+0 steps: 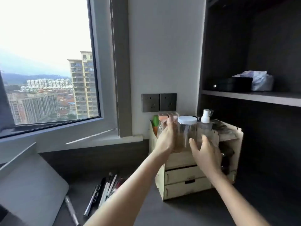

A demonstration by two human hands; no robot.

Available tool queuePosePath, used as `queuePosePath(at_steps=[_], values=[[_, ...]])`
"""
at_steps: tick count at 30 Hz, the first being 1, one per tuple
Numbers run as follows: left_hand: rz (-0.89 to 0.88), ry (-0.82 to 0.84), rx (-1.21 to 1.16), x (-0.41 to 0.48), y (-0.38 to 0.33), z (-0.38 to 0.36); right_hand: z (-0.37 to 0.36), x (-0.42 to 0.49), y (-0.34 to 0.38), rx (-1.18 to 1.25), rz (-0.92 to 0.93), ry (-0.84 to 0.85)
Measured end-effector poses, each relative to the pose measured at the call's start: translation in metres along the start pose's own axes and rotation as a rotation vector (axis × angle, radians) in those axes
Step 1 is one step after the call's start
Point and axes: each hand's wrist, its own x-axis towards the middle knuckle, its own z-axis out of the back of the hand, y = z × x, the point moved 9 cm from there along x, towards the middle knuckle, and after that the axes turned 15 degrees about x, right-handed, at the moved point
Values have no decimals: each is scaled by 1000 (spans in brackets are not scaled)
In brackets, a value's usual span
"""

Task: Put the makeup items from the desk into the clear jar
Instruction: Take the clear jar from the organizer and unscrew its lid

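A clear jar [187, 132] with a white lid stands on top of a pale wooden drawer organiser [184, 180] at the back of the dark desk. My left hand [166, 137] is spread flat against the jar's left side. My right hand [204, 154] is open just right of and below the jar, fingers apart, not clearly touching it. Several makeup pencils and brushes [105, 188] lie in a loose bunch on the desk near the front left, partly hidden by my left forearm. One silver pen [71, 209] lies apart from them.
A spray bottle [205, 123] and small containers [162, 121] stand beside the jar on the organiser. A closed grey laptop [31, 190] lies at the left. Wall sockets [158, 102] sit above. A dark shelf unit [250, 97] rises on the right, a window on the left.
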Motion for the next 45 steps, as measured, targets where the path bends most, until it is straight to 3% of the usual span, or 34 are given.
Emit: queuePosePath(at_steps=[10, 14, 20, 24, 29, 34, 38, 40, 42, 45], values=[[99, 169, -155, 16, 2, -19, -14, 15, -5, 68, 122, -39], [-26, 190, -147, 7, -21, -9, 1, 15, 9, 126, 148, -135], [-356, -63, -2, -41, -65, 56, 33, -15, 85, 168, 320, -258], [-427, -160, 61, -80, -43, 97, 9, -55, 109, 340, 292, -97], [-308, -176, 64, -125, 35, 127, -53, -120, 121, 466, 212, 183], [-259, -296, 405, -171, 98, 159, -114, -186, 120, 743, -133, 735], [-335, -417, 696, -203, 111, 175, -123, -199, 120, 817, -383, 802], [-409, -422, 953, -213, 110, 172, -125, -198, 128, 756, -332, 816], [-412, -442, 1096, -220, 111, 170, -124, -197, 142, 554, -140, 805], [-296, -557, 1186, -231, 113, 163, -118, -205, 169, 363, 176, 607]])
